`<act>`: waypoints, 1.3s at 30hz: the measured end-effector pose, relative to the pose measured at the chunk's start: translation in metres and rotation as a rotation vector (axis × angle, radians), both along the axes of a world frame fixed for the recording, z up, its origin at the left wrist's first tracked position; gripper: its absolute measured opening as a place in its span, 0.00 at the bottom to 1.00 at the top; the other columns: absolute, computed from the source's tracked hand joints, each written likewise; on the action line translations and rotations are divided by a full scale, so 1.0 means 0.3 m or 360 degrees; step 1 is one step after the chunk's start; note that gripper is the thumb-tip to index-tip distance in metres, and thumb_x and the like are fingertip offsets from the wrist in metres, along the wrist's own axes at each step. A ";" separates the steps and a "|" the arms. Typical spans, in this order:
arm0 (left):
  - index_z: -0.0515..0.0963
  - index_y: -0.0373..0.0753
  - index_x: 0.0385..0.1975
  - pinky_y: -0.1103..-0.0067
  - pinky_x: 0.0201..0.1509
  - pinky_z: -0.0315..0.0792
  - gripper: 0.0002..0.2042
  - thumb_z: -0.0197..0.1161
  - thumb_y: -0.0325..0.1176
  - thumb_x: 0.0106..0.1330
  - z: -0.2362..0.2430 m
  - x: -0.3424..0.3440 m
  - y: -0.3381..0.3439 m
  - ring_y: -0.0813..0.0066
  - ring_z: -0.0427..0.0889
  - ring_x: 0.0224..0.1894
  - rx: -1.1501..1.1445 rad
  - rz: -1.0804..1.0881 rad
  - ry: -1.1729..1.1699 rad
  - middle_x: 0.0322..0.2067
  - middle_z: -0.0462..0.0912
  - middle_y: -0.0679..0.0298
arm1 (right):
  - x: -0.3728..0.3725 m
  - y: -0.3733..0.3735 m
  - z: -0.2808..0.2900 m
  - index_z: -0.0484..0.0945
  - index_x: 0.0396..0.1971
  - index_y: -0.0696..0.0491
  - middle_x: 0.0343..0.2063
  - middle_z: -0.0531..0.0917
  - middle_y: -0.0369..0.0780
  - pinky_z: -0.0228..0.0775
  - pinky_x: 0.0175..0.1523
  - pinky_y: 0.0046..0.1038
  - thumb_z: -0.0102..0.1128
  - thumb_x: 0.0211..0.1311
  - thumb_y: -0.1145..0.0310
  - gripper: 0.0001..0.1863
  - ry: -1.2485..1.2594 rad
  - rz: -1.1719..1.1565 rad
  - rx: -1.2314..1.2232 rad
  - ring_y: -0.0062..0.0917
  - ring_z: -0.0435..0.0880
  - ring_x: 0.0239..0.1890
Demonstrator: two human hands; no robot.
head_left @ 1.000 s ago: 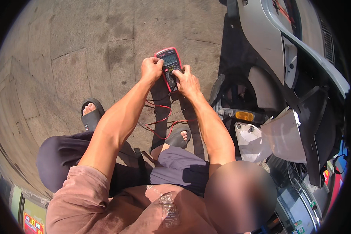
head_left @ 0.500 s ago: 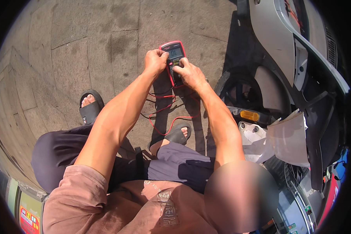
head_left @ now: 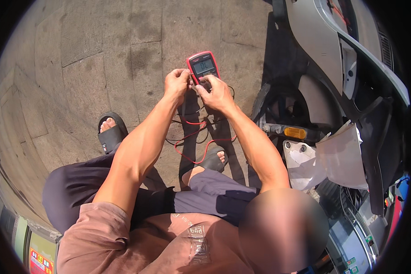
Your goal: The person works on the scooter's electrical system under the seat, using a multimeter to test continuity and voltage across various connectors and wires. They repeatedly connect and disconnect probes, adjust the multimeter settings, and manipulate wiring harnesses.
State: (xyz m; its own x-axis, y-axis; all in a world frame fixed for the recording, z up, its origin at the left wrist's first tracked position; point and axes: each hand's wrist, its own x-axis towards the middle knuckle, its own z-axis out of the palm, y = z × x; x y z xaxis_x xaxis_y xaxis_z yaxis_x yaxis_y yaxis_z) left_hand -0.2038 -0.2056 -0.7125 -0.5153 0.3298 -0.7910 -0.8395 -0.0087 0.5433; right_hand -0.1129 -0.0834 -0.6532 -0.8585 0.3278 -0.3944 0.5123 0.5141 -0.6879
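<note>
My left hand (head_left: 177, 86) is closed at the left edge of a red-and-black multimeter (head_left: 202, 65), fingertips pinched on its side; whether they also hold a probe is too small to tell. My right hand (head_left: 214, 93) grips the meter's lower part, its bent fingers and thumb covering much of the dial and buttons. The lit face points up at me, tilted slightly. Red and black test leads (head_left: 205, 142) hang in loops beneath the meter, between my forearms and above my sandalled right foot.
A grey scooter (head_left: 313, 27) stands along the right, with a loose-looking pale panel (head_left: 338, 157), an orange reflector (head_left: 294, 133) and a dark wheel beside me. My left sandal (head_left: 112, 132) rests on stone paving (head_left: 91, 59). A wheel and a colourful sign sit at the left rim.
The display reading differs from a second ago. Since half a second ago, both hands and the meter have shifted slightly down, with the right hand's fingers moved lower on the meter.
</note>
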 end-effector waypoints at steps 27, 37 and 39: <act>0.72 0.39 0.36 0.87 0.20 0.62 0.06 0.56 0.34 0.70 0.035 0.131 -0.046 0.84 0.69 0.19 0.0206 -0.0515 -0.0303 0.24 0.78 0.68 | 0.207 0.225 -0.106 0.77 0.43 0.57 0.25 0.80 0.36 0.59 0.21 0.19 0.74 0.49 0.64 0.23 -0.0799 -0.0955 -0.0893 0.16 0.71 0.20; 0.72 0.41 0.34 0.82 0.28 0.68 0.04 0.54 0.33 0.71 0.054 0.083 -0.022 0.78 0.74 0.25 0.0436 -0.0298 -0.0550 0.27 0.79 0.65 | 0.166 0.130 -0.004 0.79 0.38 0.56 0.27 0.83 0.44 0.74 0.38 0.33 0.72 0.51 0.53 0.23 -0.0460 -0.0677 0.0327 0.28 0.82 0.30; 0.70 0.39 0.36 0.82 0.26 0.69 0.05 0.53 0.33 0.71 0.051 0.084 -0.016 0.79 0.73 0.24 0.0446 -0.0271 -0.0528 0.27 0.78 0.64 | 0.162 0.067 0.033 0.78 0.35 0.57 0.26 0.83 0.44 0.74 0.37 0.31 0.69 0.54 0.51 0.23 -0.0230 -0.0635 0.0165 0.28 0.82 0.29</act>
